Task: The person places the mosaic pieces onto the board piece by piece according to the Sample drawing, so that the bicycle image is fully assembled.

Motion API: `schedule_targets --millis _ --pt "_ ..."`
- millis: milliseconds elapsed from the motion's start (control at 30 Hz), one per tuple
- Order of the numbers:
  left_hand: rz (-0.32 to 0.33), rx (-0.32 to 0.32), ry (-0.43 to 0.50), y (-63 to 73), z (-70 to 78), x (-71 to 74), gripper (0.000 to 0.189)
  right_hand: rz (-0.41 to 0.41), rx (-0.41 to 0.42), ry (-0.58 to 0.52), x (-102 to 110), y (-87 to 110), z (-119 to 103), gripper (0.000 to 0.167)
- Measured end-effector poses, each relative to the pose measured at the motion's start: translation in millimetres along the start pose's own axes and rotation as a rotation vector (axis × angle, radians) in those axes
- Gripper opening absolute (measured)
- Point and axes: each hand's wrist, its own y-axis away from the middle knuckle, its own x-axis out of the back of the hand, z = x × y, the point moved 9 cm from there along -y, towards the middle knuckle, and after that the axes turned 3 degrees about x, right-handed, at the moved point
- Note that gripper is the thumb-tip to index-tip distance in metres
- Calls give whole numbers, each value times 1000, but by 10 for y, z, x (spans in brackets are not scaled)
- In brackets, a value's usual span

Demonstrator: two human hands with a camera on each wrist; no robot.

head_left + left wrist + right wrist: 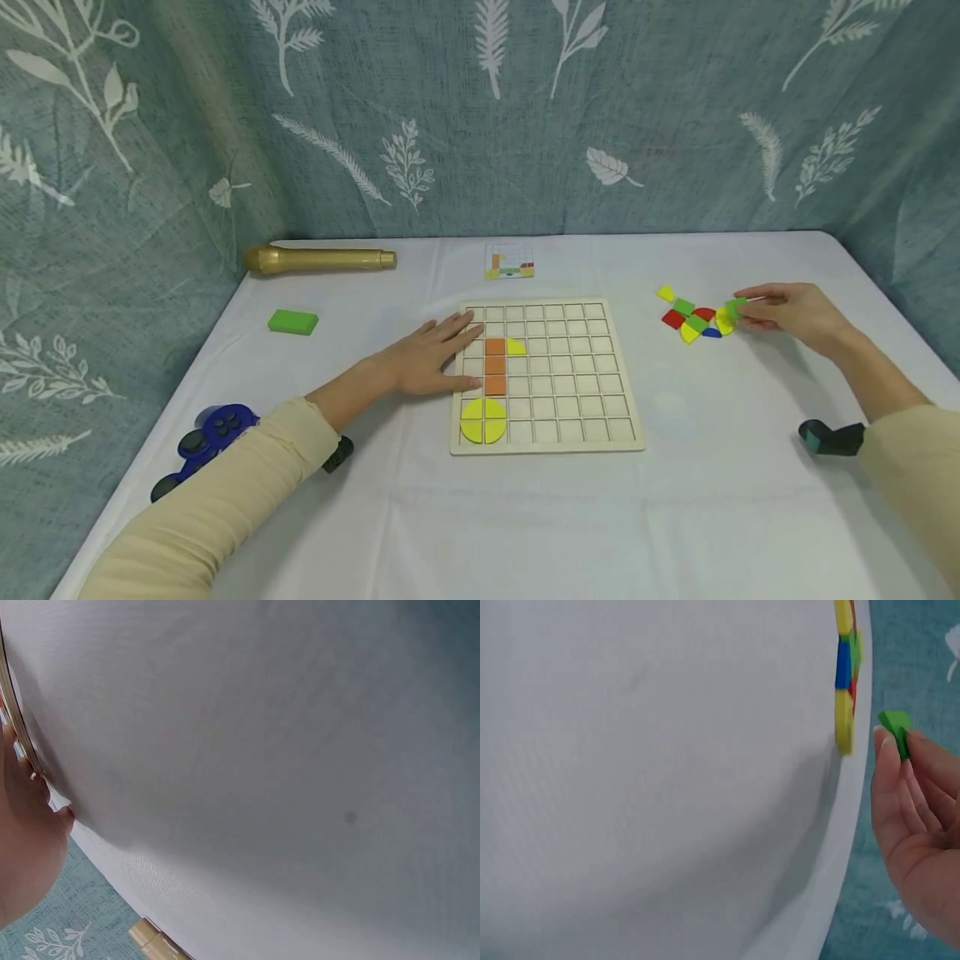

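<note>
A wooden grid board (557,377) lies mid-table. It carries a column of orange square tiles (496,367), a yellow quarter-circle tile (515,347) and a yellow circle of quarter tiles (483,420). My left hand (431,357) rests with extended fingers on the board's left edge; its fingers show beside that edge in the left wrist view. On the right, my right hand (797,312) pinches a green tile (895,729) between thumb and fingers, raised off the table. Close by lies a loose cluster of red, green, blue and yellow tiles (696,320).
A small pattern card (510,262) lies behind the board. On the left are a gold microphone-shaped object (322,260), a green block (293,322) and a blue game controller (228,423), partly covered by my left sleeve. A curtain (555,125) hangs behind the table.
</note>
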Motion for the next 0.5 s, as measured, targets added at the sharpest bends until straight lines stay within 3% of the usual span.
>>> schedule_targets --millis 300,500 --pt "-2 -10 0 13 19 15 89 -123 53 -125 -413 49 -314 57" --pt "-3 -8 -1 14 18 22 89 -230 97 -282 -774 136 -569 47"
